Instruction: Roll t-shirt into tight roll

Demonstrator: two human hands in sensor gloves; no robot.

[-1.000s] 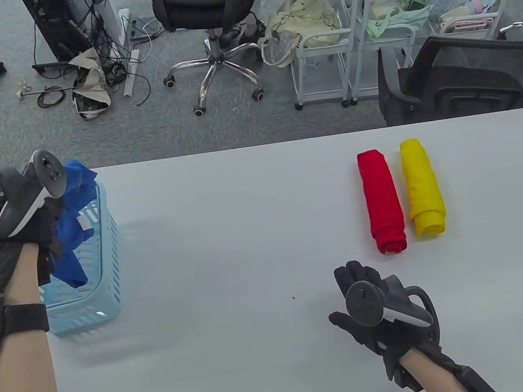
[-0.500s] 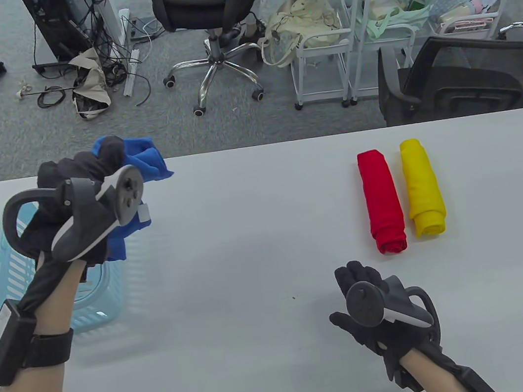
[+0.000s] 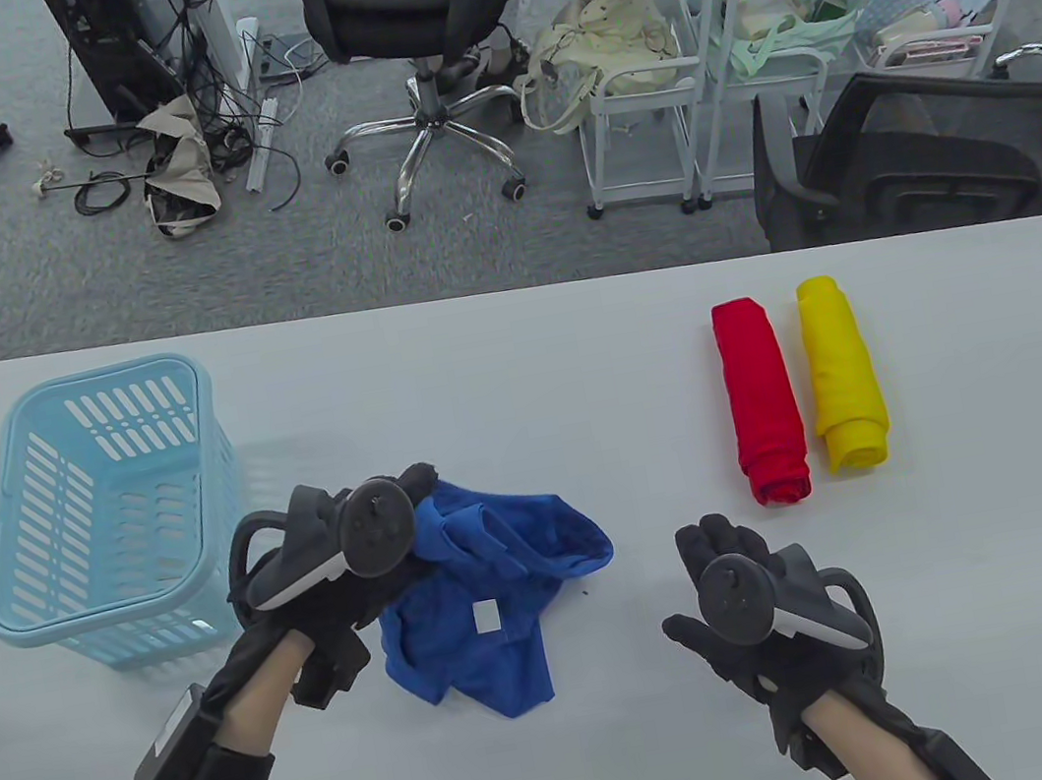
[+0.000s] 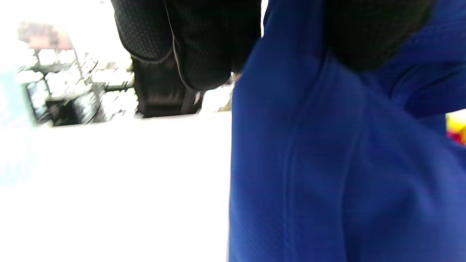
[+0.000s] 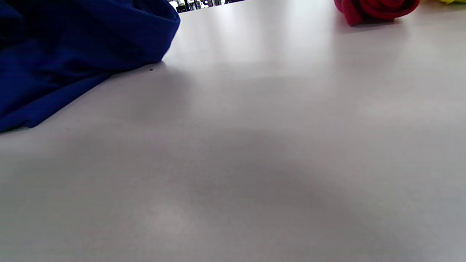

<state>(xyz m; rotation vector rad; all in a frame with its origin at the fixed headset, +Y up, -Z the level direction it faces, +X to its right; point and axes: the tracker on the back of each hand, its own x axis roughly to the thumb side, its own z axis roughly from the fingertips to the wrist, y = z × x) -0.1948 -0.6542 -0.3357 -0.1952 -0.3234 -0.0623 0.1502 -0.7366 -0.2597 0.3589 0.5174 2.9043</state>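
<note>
My left hand (image 3: 334,581) grips the crumpled blue shirt (image 3: 495,594), set mid-tabletop toward the near edge for room to flatten. My right hand (image 3: 748,611) rests beside it, fingers relaxed, empty. Basket (image 3: 36,591) left; red roll (image 3: 762,399) and yellow roll (image 3: 842,371) parked right.

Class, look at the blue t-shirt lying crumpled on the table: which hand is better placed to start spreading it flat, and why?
Probably the left hand: its grip already holds the blue t-shirt at the upper left edge. The right hand rests open on the table, apart from the cloth, and could join next.
</note>
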